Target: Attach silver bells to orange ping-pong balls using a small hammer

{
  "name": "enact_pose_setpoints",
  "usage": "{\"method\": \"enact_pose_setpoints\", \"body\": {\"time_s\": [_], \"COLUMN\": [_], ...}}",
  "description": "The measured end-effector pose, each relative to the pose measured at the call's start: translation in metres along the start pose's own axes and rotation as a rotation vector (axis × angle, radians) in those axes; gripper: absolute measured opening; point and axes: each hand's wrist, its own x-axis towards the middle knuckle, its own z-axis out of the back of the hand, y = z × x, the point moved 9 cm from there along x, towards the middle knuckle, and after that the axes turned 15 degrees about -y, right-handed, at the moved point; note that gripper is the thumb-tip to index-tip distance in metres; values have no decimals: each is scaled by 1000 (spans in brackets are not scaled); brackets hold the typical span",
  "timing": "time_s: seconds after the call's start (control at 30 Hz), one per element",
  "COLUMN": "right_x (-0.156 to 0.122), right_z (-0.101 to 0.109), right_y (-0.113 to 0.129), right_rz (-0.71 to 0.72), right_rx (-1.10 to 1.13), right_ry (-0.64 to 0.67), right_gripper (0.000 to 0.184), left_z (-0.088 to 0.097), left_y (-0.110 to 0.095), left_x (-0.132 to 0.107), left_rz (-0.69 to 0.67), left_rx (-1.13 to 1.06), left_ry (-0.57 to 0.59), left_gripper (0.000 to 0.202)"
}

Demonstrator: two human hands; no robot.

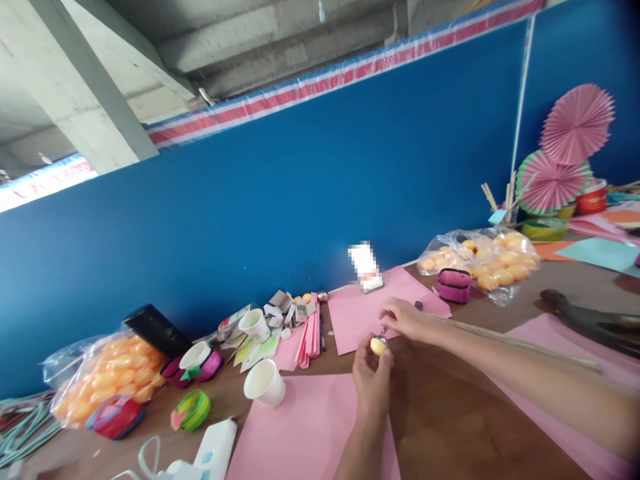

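Between the fingertips of my left hand [371,380] is a small yellow ball with a shiny silver top [379,344]. Just above it, my right hand [406,319] has its fingers closed in a pinch at a tiny piece by the silver top, too small to name. Under and behind the hands lie pink paper sheets [310,427] on the brown table [440,407]. A white paper cup [265,383] stands on the near sheet, left of my left hand.
Bags of yellow-orange balls lie at the left [113,373] and right back [500,260]. A white power strip [217,447] is at the front left. Black-handled scissors [575,313] rest at the right. A blue partition [300,200] rises behind the table.
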Motion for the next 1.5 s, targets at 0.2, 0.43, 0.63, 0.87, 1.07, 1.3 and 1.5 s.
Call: {"method": "enact_pose_setpoints", "body": {"time_s": [0.2, 0.43, 0.63, 0.87, 1.07, 1.3, 1.5], "right_x": [-23, -59, -66, -63, -67, -71, -76], "right_z": [7, 4, 11, 17, 16, 18, 14], "right_y": [7, -1, 4, 11, 3, 14, 14], "right_rz": [-203, -621, -531, -374, -418, -420, -423], "right_rx": [321, 825, 758, 710, 705, 744, 758], "right_ry": [21, 90, 45, -25, -39, -49, -51], "right_gripper": [18, 23, 18, 21, 28, 28, 23], "left_z": [1, 2, 1, -2, 0, -4, -6], "left_y": [-1, 1, -1, -2, 1, 1, 1], "left_x": [-2, 0, -1, -2, 0, -3, -6], "left_rz": [29, 2, -21, -36, -57, -55, -67], "left_rx": [10, 34, 61, 103, 133, 100, 127], "left_ry": [-20, -16, 6, 44, 45, 98, 111], "left_gripper": [52, 51, 49, 47, 48, 47, 45]}}
